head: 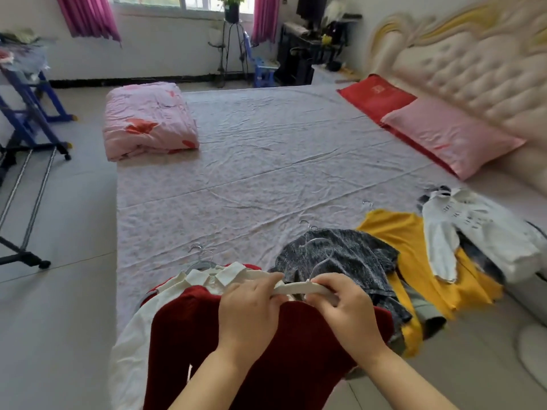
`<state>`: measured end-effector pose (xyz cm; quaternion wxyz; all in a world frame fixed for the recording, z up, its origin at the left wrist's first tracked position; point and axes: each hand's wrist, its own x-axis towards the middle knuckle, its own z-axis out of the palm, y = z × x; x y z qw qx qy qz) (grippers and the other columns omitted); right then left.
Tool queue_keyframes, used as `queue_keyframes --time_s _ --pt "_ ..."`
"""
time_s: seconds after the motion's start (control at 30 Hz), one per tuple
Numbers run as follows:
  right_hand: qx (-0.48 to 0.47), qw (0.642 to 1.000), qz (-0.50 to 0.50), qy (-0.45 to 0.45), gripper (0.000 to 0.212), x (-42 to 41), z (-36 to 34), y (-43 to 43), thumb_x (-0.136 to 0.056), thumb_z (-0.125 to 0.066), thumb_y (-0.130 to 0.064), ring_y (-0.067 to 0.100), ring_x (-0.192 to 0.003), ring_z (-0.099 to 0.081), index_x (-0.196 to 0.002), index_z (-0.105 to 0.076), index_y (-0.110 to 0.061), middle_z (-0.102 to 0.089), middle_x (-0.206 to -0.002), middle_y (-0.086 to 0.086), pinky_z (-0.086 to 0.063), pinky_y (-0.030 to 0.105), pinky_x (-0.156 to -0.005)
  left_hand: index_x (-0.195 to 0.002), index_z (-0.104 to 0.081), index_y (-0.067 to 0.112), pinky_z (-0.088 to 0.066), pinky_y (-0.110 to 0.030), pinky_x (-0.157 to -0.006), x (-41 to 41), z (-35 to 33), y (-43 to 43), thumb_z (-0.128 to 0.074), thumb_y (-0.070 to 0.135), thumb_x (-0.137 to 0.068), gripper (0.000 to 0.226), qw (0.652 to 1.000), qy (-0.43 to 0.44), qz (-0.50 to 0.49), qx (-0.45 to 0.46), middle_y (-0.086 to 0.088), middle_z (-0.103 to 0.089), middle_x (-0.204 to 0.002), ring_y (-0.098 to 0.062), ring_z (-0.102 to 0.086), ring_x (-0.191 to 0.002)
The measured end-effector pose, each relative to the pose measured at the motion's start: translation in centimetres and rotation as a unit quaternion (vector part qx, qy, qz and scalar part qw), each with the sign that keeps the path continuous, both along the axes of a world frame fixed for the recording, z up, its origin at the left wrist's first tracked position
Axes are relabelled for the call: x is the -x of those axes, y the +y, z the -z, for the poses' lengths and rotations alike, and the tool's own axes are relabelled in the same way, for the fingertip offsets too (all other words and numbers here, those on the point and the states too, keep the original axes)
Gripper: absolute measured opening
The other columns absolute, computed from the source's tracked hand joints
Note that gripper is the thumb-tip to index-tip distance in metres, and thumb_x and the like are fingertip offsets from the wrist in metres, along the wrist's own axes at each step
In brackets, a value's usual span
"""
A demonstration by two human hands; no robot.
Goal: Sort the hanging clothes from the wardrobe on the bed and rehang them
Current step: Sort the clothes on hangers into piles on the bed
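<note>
A dark red garment (266, 365) hangs over the bed's near edge, on top of a white collared shirt (165, 300). My left hand (248, 309) and my right hand (346, 309) both pinch a white hanger (299, 288) at the red garment's neckline, one at each end. To the right lie a grey patterned top (340, 255), a yellow garment (408, 247) and a white shirt (461, 232), each with a metal hanger hook showing. More hanger hooks (198, 253) poke out above the white collar.
The bed (266, 161) carries a folded pink quilt (148, 122) at the far left and a pink pillow (450, 137) over a red one (376, 96) by the tufted headboard (473, 60). A blue rack (26, 113) stands on the floor at left.
</note>
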<state>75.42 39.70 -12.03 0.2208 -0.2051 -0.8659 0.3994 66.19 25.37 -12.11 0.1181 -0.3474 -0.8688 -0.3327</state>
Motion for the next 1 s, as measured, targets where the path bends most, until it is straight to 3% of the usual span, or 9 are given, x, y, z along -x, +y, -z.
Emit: queue_keyframes --time_s 0.23,0.33,0.43,0.6,0.8,0.93,1.0 --pt "-0.074 0.992 0.097 0.015 0.023 -9.9 -1.5 4.9 -0.076 -0.076 -0.017 0.000 -0.082 -0.058 -0.092 -0.064 -0.028 -0.062 -0.085 -0.017 -0.046 0.015 -0.071 -0.086 -0.072 0.025 -0.042 -0.021 -0.064 -6.0 -2.7 5.9 -0.091 0.019 -0.047 0.043 0.997 0.007 0.070 -0.038 0.012 -0.066 -0.061 -0.006 -0.062 -0.055" --pt "-0.098 0.986 0.135 0.012 0.023 -14.4 -1.5 7.3 -0.077 -0.074 -0.018 -0.003 -0.078 -0.057 -0.098 -0.067 -0.025 -0.059 -0.084 -0.020 -0.044 0.007 -0.071 -0.088 -0.070 0.027 -0.040 -0.020 -0.057 -9.6 -3.4 9.3 -0.091 0.022 -0.048 0.046 0.995 -0.012 0.093 -0.035 0.014 -0.064 -0.058 -0.002 -0.059 -0.051" --pt "-0.126 0.981 0.148 0.015 0.033 -19.3 -1.6 10.2 -0.074 -0.076 -0.009 -0.005 -0.078 -0.055 -0.103 -0.069 -0.021 -0.054 -0.086 -0.025 -0.040 0.001 -0.074 -0.093 -0.070 0.030 -0.037 -0.020 -0.063 -14.2 -3.4 13.0 -0.088 0.025 -0.055 0.043 0.994 -0.042 0.102 -0.025 0.014 -0.067 -0.063 -0.005 -0.061 -0.058" --pt "-0.128 0.978 0.165 0.025 0.036 -28.5 -1.7 16.2 -0.077 -0.073 -0.008 0.014 -0.078 -0.064 -0.111 -0.067 -0.021 -0.064 -0.089 -0.005 -0.055 0.029 -0.069 -0.111 -0.062 0.037 -0.027 -0.019 -0.072 -22.9 -3.4 19.7 -0.070 0.037 -0.077 0.034 0.990 -0.096 0.105 -0.011 0.014 -0.069 -0.078 -0.005 -0.052 -0.065" --pt "-0.181 0.970 0.158 0.029 0.037 -36.7 -2.7 23.1 -0.074 -0.076 -0.012 0.012 -0.072 -0.063 -0.109 -0.068 -0.021 -0.064 -0.081 -0.004 -0.056 0.029 -0.061 -0.110 -0.062 0.037 -0.033 -0.022 -0.071 -30.9 -3.9 25.9 -0.067 0.038 -0.080 0.031 0.984 -0.132 0.116 -0.022 0.021 -0.054 -0.069 0.002 -0.045 -0.063" --pt "-0.224 0.962 0.151 0.037 0.036 -39.0 -3.6 27.1 -0.075 -0.074 -0.015 0.012 -0.069 -0.062 -0.111 -0.068 -0.018 -0.064 -0.080 -0.002 -0.055 0.031 -0.060 -0.110 -0.060 0.038 -0.039 -0.026 -0.072 -33.0 -4.4 29.4 -0.065 0.040 -0.081 0.029 0.978 -0.167 0.128 -0.008 0.022 -0.048 -0.067 -0.008 -0.057 -0.076" --pt "-0.247 0.956 0.152 0.042 0.038 -39.3 -4.0 29.2 -0.073 -0.076 -0.012 0.013 -0.068 -0.062 -0.110 -0.068 -0.016 -0.064 -0.079 -0.001 -0.056 0.031 -0.061 -0.112 -0.058 0.038 -0.038 -0.024 -0.067 -33.3 -4.5 31.4 -0.064 0.039 -0.082 0.030 0.974 -0.181 0.137 -0.011 0.021 -0.050 -0.067 -0.005 -0.056 -0.074"
